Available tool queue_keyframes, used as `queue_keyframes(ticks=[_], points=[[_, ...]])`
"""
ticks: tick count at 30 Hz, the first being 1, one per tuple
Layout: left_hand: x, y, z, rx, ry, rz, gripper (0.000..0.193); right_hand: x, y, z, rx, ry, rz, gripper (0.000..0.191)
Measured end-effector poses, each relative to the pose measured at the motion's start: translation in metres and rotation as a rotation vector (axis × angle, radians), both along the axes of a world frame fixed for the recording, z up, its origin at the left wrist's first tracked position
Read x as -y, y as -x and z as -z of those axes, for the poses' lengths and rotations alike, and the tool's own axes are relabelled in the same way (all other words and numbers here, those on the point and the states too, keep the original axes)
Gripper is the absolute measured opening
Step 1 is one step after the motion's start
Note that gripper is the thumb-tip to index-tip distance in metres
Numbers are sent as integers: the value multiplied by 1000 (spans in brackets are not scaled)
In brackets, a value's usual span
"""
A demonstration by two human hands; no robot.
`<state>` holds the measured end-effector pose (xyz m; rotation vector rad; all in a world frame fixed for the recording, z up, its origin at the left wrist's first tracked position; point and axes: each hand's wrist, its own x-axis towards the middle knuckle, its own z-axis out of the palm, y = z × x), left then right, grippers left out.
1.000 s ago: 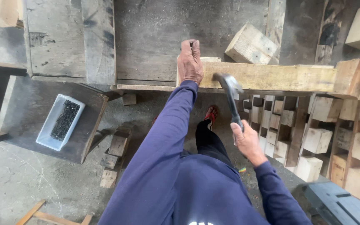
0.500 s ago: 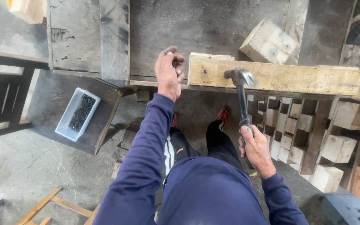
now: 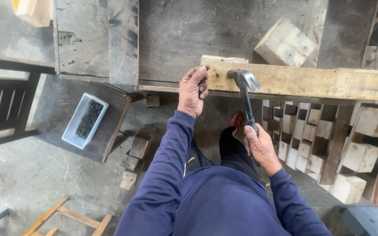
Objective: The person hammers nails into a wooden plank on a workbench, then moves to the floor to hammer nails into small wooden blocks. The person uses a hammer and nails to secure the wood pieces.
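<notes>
A pale wooden plank [image 3: 311,81] lies along the near edge of a dark workbench [image 3: 206,35]. My left hand [image 3: 193,91] rests on the plank's left end, fingers curled against the wood; a nail under them cannot be made out. My right hand [image 3: 261,146] grips the black handle of a claw hammer [image 3: 243,87]. The hammer's steel head sits against the plank's near face, just right of my left hand.
A white tray of dark nails [image 3: 85,120] sits on a low dark board at the left. A wooden block [image 3: 285,43] lies on the bench behind the plank. Stacked wooden blocks [image 3: 329,144] fill the right side. Small offcuts [image 3: 134,161] lie on the concrete floor.
The hammer head has swung down from the raised position onto the plank's left part. My left hand stays at the plank's end. The view has shifted slightly.
</notes>
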<state>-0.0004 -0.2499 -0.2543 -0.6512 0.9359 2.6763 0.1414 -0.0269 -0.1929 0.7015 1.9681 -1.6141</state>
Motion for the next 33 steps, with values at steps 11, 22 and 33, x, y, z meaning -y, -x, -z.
queue_keyframes(ticks=[11, 22, 33], points=[[-40, 20, 4, -420, 1144, -190, 17, -3, -18, -6, -40, -20, 27, 42], [-36, 16, -5, -483, 1258, -86, 17, 10, -7, -43, -223, -18, -39, 39], [-31, 20, 11, -442, 1072, -100, 24, 13, 19, -73, -185, 19, 44, 43]])
